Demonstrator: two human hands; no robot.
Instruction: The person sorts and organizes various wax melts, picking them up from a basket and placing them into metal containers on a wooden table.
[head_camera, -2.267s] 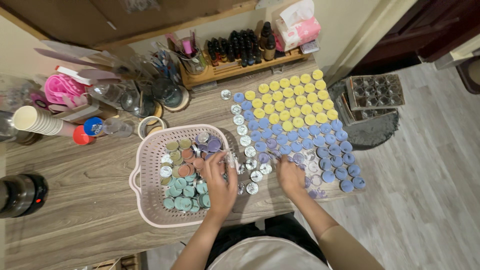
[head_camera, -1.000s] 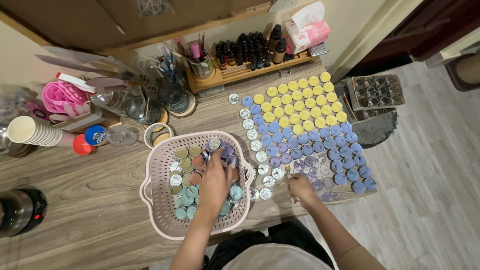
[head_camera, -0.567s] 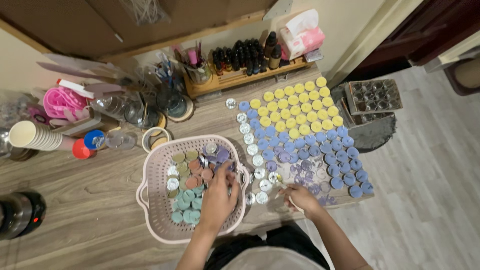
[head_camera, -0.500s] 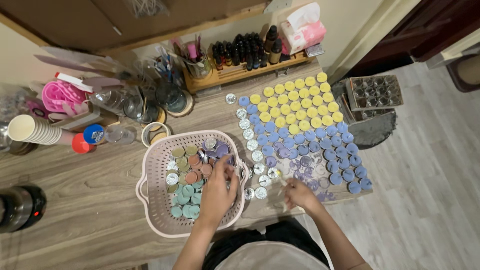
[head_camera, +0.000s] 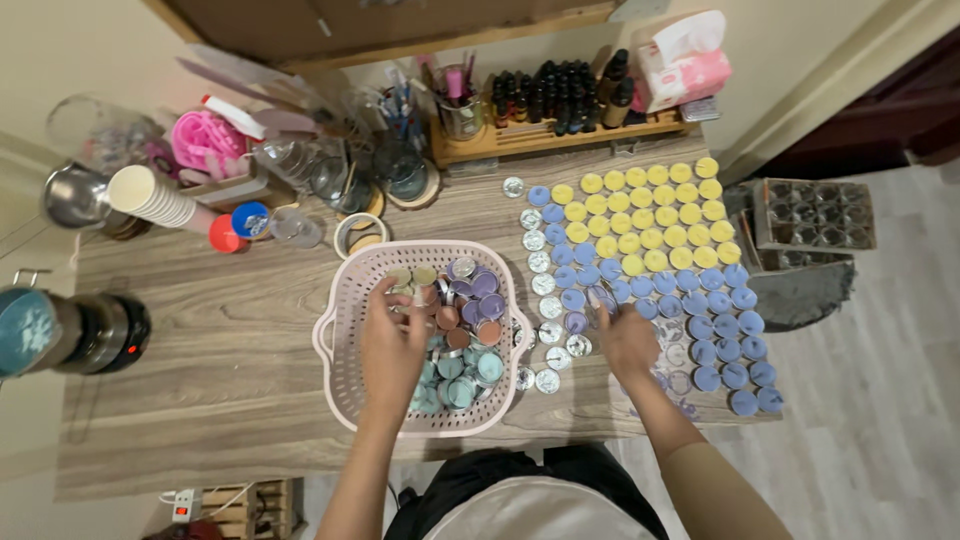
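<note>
With our left hand (head_camera: 392, 340) dipped into the pink basket (head_camera: 345, 370), fingers curled on a small tin we cannot make out, and our right hand (head_camera: 625, 338) loosely open over the purple tins (head_camera: 735, 345) on the surface, a careless sweep could scatter neat rows.

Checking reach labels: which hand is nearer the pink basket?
Left. Left hand is inside the pink basket; right hand is outside, over the laid-out candles.
</note>
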